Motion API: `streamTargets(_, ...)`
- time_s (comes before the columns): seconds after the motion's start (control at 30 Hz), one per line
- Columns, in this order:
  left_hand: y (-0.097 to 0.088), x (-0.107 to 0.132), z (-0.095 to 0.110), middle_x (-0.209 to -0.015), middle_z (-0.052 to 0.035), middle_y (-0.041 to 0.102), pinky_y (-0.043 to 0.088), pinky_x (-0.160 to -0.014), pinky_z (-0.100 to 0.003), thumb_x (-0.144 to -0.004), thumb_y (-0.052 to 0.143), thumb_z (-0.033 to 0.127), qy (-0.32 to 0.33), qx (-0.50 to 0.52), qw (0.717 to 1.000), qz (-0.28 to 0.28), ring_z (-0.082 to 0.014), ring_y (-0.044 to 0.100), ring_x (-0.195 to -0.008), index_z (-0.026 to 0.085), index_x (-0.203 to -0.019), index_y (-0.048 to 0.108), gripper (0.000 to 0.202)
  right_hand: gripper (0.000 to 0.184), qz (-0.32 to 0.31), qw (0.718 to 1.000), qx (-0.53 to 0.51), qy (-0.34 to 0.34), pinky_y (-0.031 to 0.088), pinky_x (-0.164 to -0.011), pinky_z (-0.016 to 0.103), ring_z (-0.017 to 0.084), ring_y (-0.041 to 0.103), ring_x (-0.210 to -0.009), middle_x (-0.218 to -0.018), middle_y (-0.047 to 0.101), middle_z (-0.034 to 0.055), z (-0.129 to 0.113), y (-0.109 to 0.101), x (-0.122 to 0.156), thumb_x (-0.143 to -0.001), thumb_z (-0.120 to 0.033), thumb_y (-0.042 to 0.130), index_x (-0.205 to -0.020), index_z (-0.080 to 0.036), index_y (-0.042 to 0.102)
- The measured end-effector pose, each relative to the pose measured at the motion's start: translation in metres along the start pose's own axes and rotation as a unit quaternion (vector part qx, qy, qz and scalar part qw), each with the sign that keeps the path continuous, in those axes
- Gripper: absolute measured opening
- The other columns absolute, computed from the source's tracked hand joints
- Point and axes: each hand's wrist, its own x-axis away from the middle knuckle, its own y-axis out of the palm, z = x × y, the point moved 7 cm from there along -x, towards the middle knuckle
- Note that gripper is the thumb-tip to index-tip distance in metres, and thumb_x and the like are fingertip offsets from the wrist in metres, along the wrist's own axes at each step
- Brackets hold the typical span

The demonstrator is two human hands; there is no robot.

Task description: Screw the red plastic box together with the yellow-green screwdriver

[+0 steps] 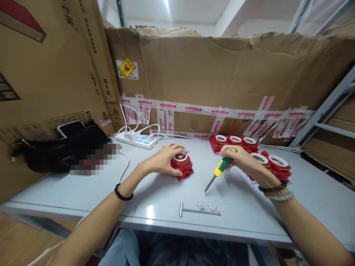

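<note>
My left hand point(167, 159) is closed around a red housing with a round white-rimmed window point(182, 168), which rests on the grey table point(155, 192). In my right hand point(235, 157) is a screwdriver with a green and yellow handle point(224, 164). Its shaft slants down to the left, and the tip is close to the tabletop, right of the housing; whether it touches the table I cannot tell. In front of both hands lies a metal T-shaped tool point(196, 211), with curly white shavings point(206, 208) beside its rod.
More red housings stand in a row point(235, 142) at the back, with others point(273, 164) behind my right wrist. A white power strip point(137, 139) with cables is at the back left. A black bag point(55, 149) and a phone point(70, 128) lie far left. Cardboard point(194, 74) walls the back.
</note>
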Motion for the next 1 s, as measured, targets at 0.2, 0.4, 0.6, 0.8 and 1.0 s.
streamTargets(0.2, 0.003, -0.001, -0.007, -0.136, -0.0068, 0.048, 0.031, -0.104, -0.041, -0.066, 0.073, 0.053, -0.002, 0.025, 0.999, -0.022, -0.0283, 0.043, -0.125, 0.029, -0.132, 0.044, 0.076, 0.023, -0.019, 1.0, 0.014, 0.011, 0.046, -0.04, 0.02, 0.01, 0.055, -0.048, -0.059, 0.06, 0.003, 0.01, -0.002, -0.005, -0.066, -0.035, 0.064, -0.061, -0.012, 0.061)
streamTargets(0.4, 0.004, -0.004, -0.005, -0.125, -0.0085, 0.051, 0.032, -0.1, -0.042, -0.062, 0.071, 0.065, -0.026, -0.006, 1.0, 0.007, -0.0293, 0.048, -0.116, 0.029, -0.13, 0.045, 0.081, 0.022, -0.035, 0.999, 0.013, 0.005, 0.045, -0.038, 0.02, 0.01, 0.055, -0.045, -0.054, 0.059, 0.0013, 0.006, 0.008, 0.001, -0.064, -0.033, 0.064, -0.057, -0.013, 0.06)
streamTargets(0.6, 0.007, -0.007, -0.003, -0.113, -0.0076, 0.053, 0.033, -0.096, -0.04, -0.059, 0.067, 0.072, -0.021, -0.047, 0.998, 0.027, -0.0281, 0.049, -0.108, 0.023, -0.114, 0.053, 0.075, 0.02, -0.056, 0.998, 0.026, 0.004, 0.045, -0.039, 0.02, 0.009, 0.054, -0.044, -0.052, 0.057, 0.0, 0.006, 0.017, 0.004, -0.064, -0.03, 0.064, -0.053, -0.013, 0.06)
streamTargets(0.8, 0.012, -0.008, -0.004, -0.111, -0.0049, 0.061, 0.034, -0.094, -0.037, -0.062, 0.067, 0.069, -0.03, 0.005, 1.0, 0.003, -0.0258, 0.055, -0.102, 0.023, -0.11, 0.048, 0.069, 0.02, -0.053, 0.998, 0.025, 0.004, 0.046, -0.038, 0.021, 0.011, 0.055, -0.045, -0.052, 0.058, 0.0008, 0.004, 0.022, 0.007, -0.062, -0.031, 0.064, -0.053, -0.013, 0.061)
streamTargets(1.0, 0.014, -0.008, -0.005, -0.113, -0.0053, 0.062, 0.034, -0.094, -0.039, -0.063, 0.067, 0.068, -0.039, 0.006, 0.999, -0.001, -0.0261, 0.056, -0.103, 0.023, -0.111, 0.047, 0.069, 0.02, -0.038, 0.999, 0.033, 0.0, 0.047, -0.038, 0.021, 0.011, 0.056, -0.044, -0.051, 0.059, 0.0012, 0.003, 0.029, 0.008, -0.06, -0.031, 0.063, -0.052, -0.013, 0.061)
